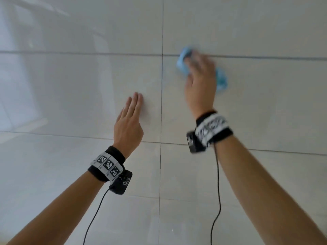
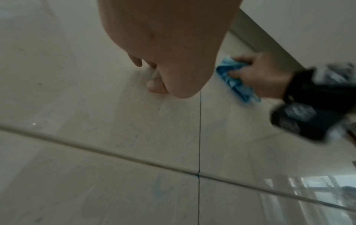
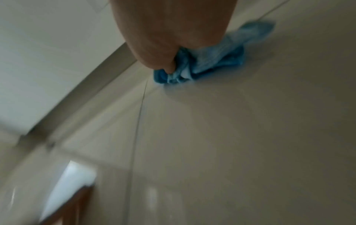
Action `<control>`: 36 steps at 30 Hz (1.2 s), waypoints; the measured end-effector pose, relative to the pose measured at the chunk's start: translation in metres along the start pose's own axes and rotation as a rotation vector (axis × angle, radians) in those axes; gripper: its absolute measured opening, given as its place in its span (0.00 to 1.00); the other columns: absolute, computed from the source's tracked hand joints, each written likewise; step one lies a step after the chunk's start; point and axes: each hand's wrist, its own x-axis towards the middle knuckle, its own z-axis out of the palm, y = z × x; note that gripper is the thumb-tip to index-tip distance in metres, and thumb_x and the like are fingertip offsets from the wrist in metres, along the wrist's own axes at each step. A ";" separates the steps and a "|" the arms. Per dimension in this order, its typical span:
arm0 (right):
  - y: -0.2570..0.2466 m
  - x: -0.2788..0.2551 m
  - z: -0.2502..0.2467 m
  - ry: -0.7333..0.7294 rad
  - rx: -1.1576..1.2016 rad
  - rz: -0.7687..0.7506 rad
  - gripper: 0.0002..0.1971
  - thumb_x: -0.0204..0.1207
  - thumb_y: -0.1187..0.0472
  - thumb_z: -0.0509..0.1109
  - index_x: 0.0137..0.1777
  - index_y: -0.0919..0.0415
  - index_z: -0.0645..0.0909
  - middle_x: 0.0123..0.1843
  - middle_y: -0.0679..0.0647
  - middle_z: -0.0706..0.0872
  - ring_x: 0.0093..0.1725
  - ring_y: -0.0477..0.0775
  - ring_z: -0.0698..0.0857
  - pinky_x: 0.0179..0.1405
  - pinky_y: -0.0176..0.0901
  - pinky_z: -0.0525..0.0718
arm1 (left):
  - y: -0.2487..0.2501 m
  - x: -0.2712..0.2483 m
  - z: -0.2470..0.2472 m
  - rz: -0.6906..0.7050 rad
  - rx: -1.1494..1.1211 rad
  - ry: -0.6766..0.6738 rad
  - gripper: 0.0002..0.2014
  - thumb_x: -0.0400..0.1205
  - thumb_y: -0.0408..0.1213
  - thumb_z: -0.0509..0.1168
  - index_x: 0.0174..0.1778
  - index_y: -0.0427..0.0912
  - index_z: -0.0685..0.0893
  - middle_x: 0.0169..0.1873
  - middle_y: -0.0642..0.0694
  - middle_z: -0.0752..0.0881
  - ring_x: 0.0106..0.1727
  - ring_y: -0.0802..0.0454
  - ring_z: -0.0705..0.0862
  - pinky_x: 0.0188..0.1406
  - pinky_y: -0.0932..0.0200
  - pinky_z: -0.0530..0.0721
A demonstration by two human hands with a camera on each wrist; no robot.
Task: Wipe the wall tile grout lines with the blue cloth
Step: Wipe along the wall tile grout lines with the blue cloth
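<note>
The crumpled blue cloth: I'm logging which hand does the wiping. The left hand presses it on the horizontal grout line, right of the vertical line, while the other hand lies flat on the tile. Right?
Not quite: the right hand, not the left, presses the crumpled blue cloth on the horizontal grout line, right of the vertical grout line. The left hand lies flat on the tile. The head view shows it.
</note>
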 end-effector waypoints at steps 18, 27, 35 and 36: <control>0.037 0.006 -0.034 -0.130 -0.020 -0.119 0.19 0.75 0.75 0.63 0.61 0.63 0.88 0.65 0.59 0.89 0.60 0.69 0.83 0.65 0.59 0.81 | 0.028 0.008 -0.022 0.032 -0.011 0.004 0.47 0.77 0.18 0.57 0.94 0.42 0.49 0.93 0.47 0.51 0.93 0.50 0.49 0.91 0.50 0.60; 0.151 0.011 -0.138 -0.138 -0.252 -0.055 0.24 0.70 0.78 0.60 0.60 0.63 0.88 0.71 0.52 0.87 0.63 0.65 0.78 0.62 0.54 0.81 | 0.132 0.021 -0.002 0.195 -0.064 -0.011 0.47 0.78 0.20 0.57 0.94 0.44 0.49 0.93 0.49 0.50 0.93 0.50 0.49 0.91 0.50 0.59; 0.228 -0.011 -0.203 0.081 -0.287 0.317 0.28 0.71 0.76 0.61 0.69 0.60 0.86 0.73 0.52 0.85 0.63 0.68 0.80 0.66 0.44 0.77 | 0.169 0.015 0.012 0.189 -0.081 0.005 0.46 0.78 0.20 0.58 0.94 0.43 0.51 0.93 0.49 0.52 0.93 0.49 0.50 0.90 0.52 0.59; 0.226 -0.010 -0.199 0.122 -0.249 0.369 0.27 0.72 0.75 0.63 0.70 0.60 0.86 0.73 0.53 0.85 0.64 0.66 0.81 0.68 0.43 0.78 | 0.168 0.014 0.012 0.176 -0.090 0.010 0.46 0.78 0.20 0.58 0.94 0.43 0.51 0.93 0.49 0.51 0.93 0.50 0.49 0.90 0.52 0.59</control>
